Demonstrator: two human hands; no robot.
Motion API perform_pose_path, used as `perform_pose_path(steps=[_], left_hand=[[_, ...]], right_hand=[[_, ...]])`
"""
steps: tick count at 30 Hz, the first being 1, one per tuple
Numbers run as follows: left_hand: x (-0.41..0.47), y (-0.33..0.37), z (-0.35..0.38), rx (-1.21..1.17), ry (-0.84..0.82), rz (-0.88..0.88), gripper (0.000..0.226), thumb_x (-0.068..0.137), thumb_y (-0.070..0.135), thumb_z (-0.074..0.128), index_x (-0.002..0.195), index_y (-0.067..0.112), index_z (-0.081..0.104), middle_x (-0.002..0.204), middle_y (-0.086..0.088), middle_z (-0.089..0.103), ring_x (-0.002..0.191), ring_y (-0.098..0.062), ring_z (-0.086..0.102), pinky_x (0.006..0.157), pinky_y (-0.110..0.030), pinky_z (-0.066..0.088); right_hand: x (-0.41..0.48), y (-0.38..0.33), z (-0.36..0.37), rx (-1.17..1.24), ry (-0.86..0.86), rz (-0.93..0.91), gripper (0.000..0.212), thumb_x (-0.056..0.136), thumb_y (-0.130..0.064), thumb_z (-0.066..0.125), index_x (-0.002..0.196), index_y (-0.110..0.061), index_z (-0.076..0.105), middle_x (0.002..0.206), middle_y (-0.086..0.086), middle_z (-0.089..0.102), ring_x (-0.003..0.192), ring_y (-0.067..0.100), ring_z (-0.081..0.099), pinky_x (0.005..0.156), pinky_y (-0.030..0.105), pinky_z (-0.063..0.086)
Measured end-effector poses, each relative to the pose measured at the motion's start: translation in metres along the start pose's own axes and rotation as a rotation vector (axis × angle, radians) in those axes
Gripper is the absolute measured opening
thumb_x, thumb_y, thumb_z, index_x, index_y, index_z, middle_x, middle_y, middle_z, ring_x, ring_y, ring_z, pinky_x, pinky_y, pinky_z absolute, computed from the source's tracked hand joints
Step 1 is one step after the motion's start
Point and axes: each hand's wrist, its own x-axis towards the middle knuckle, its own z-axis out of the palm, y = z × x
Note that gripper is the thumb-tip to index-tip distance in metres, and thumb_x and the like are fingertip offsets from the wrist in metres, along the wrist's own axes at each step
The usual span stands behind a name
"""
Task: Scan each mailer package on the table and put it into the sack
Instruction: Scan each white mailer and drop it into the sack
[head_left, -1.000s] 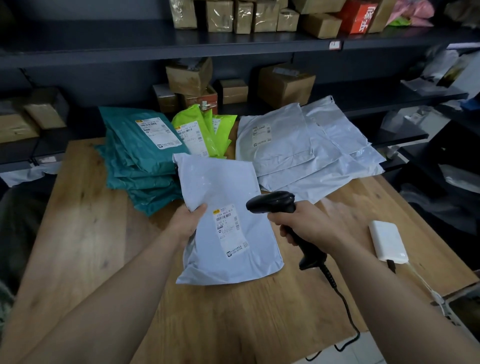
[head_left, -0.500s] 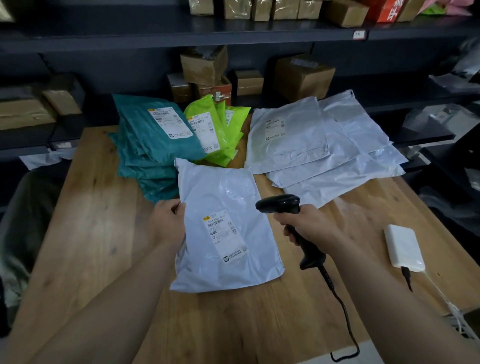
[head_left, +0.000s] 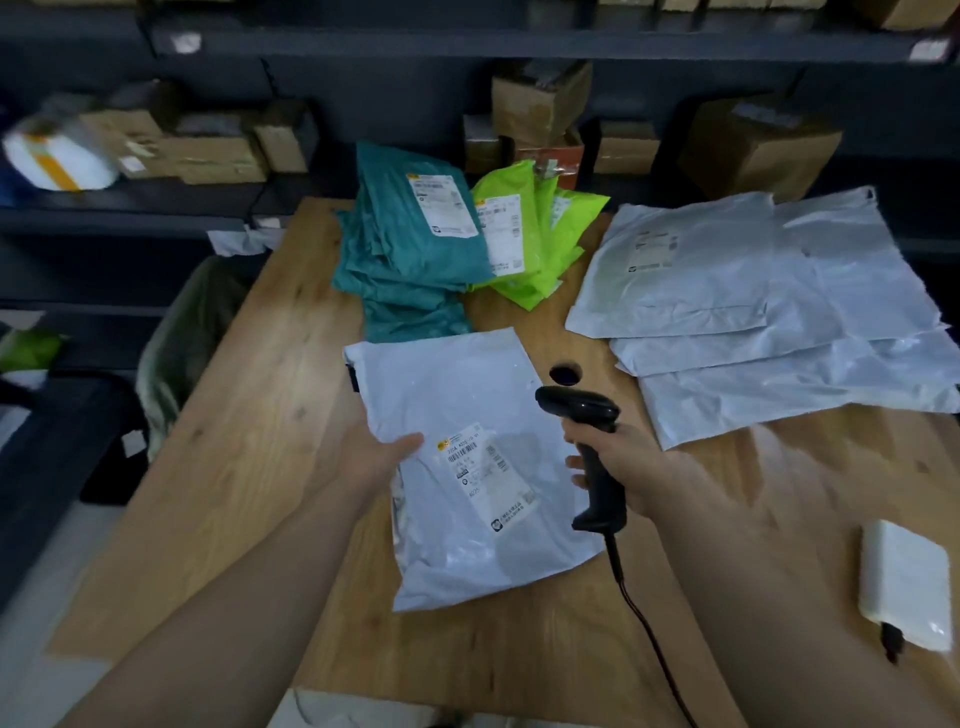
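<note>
Fingers (head_left: 575, 464) of right hand (head_left: 631, 467) curled round black scanner (head_left: 579, 408); left hand (head_left: 376, 457) pinches grey mailer (head_left: 467, 551) edge. I see barcode label (head_left: 485, 480), print unreadable.

Grey mailer (head_left: 457, 415): top edge has swung leftward on the desk (head_left: 249, 467) and its label (head_left: 483, 467) is now slanted; the left hand (head_left: 374, 457) has changed from fingers curled over the left edge to a thumb laid on top just beside the label. Scanner (head_left: 587, 415): brought by the right hand (head_left: 634, 467) from over bare desk to over the mailer's right edge, handle more upright. Round dark hole (head_left: 564, 374) in the desk: formerly hidden, now showing just beyond the scanner's head.
</note>
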Motion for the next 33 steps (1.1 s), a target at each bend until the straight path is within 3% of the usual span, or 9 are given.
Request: perform_pose_path(steps=[3, 5, 11, 15, 20, 25, 27, 30, 33], left_hand=[[-0.010, -0.011, -0.015, 0.012, -0.014, -0.072, 0.043, 0.080, 0.033, 0.076, 0.116, 0.012, 0.063, 0.115, -0.005, 0.067, 0.097, -0.024, 0.065, 0.090, -0.039, 0.052], [-0.022, -0.011, -0.030, -0.042, -0.015, -0.079, 0.044, 0.079, 0.041, 0.074, 0.114, 0.017, 0.064, 0.116, -0.006, 0.069, 0.100, -0.025, 0.067, 0.095, -0.045, 0.051], [-0.061, 0.012, -0.082, -0.305, 0.056, -0.101, 0.024, 0.093, 0.034, 0.059, 0.110, 0.017, 0.062, 0.095, 0.002, 0.068, 0.084, -0.015, 0.064, 0.071, -0.028, 0.050], [-0.073, 0.019, -0.133, -0.300, 0.162, 0.028, 0.016, 0.096, 0.032, 0.055, 0.112, 0.026, 0.057, 0.106, 0.004, 0.064, 0.090, -0.012, 0.060, 0.083, -0.030, 0.047], [-0.073, 0.007, -0.225, -0.293, 0.314, -0.001, 0.022, 0.093, 0.032, 0.061, 0.104, 0.013, 0.064, 0.088, 0.002, 0.067, 0.074, -0.009, 0.062, 0.054, -0.020, 0.048], [-0.064, -0.015, -0.342, -0.279, 0.403, -0.018, 0.028, 0.087, 0.031, 0.069, 0.105, 0.010, 0.064, 0.102, -0.007, 0.068, 0.081, -0.017, 0.064, 0.067, -0.028, 0.051], [-0.059, -0.021, -0.391, -0.292, 0.418, -0.007, 0.031, 0.086, 0.030, 0.071, 0.110, 0.011, 0.062, 0.099, -0.002, 0.067, 0.082, -0.015, 0.063, 0.065, -0.027, 0.051], [-0.051, -0.024, -0.459, -0.270, 0.383, 0.008, 0.014, 0.087, 0.022, 0.071, 0.093, 0.022, 0.059, 0.093, 0.003, 0.066, 0.076, -0.007, 0.061, 0.057, -0.021, 0.047], [-0.030, -0.031, -0.518, -0.210, 0.339, -0.041, 0.020, 0.084, 0.015, 0.074, 0.092, 0.018, 0.056, 0.095, 0.001, 0.063, 0.079, -0.011, 0.061, 0.064, -0.027, 0.051]], right_hand=[[0.006, 0.004, 0.008, -0.052, -0.075, 0.021, 0.026, 0.087, -0.031, 0.071, 0.094, -0.006, 0.069, 0.090, 0.010, 0.062, 0.086, 0.024, 0.059, 0.081, 0.034, 0.047], [0.005, 0.001, 0.019, -0.026, -0.131, 0.037, 0.022, 0.090, -0.029, 0.069, 0.087, -0.008, 0.068, 0.082, 0.009, 0.061, 0.078, 0.021, 0.057, 0.077, 0.032, 0.046], [-0.010, -0.011, 0.075, 0.064, -0.347, 0.114, 0.044, 0.082, -0.039, 0.071, 0.109, -0.005, 0.069, 0.097, 0.013, 0.063, 0.087, 0.025, 0.060, 0.082, 0.036, 0.048], [-0.023, -0.026, 0.128, 0.062, -0.497, 0.096, 0.027, 0.083, -0.038, 0.067, 0.091, -0.012, 0.071, 0.088, 0.007, 0.070, 0.084, 0.023, 0.064, 0.084, 0.036, 0.051], [-0.042, -0.049, 0.217, 0.011, -0.540, -0.006, 0.038, 0.074, -0.036, 0.072, 0.100, -0.008, 0.074, 0.097, 0.009, 0.074, 0.086, 0.023, 0.069, 0.079, 0.035, 0.055], [-0.060, -0.059, 0.343, -0.063, -0.490, -0.114, 0.020, 0.089, -0.025, 0.070, 0.095, -0.006, 0.072, 0.093, 0.014, 0.074, 0.080, 0.025, 0.070, 0.071, 0.033, 0.057], [-0.065, -0.058, 0.397, -0.100, -0.486, -0.120, 0.025, 0.088, -0.028, 0.071, 0.101, -0.006, 0.072, 0.098, 0.015, 0.074, 0.085, 0.028, 0.071, 0.074, 0.035, 0.057], [-0.070, -0.058, 0.473, -0.142, -0.462, -0.123, 0.038, 0.084, -0.032, 0.075, 0.109, -0.005, 0.071, 0.102, 0.015, 0.075, 0.092, 0.031, 0.071, 0.078, 0.037, 0.057], [-0.067, -0.060, 0.530, -0.142, -0.425, -0.112, 0.041, 0.080, -0.035, 0.078, 0.109, -0.007, 0.071, 0.100, 0.013, 0.075, 0.091, 0.030, 0.072, 0.078, 0.038, 0.057]])
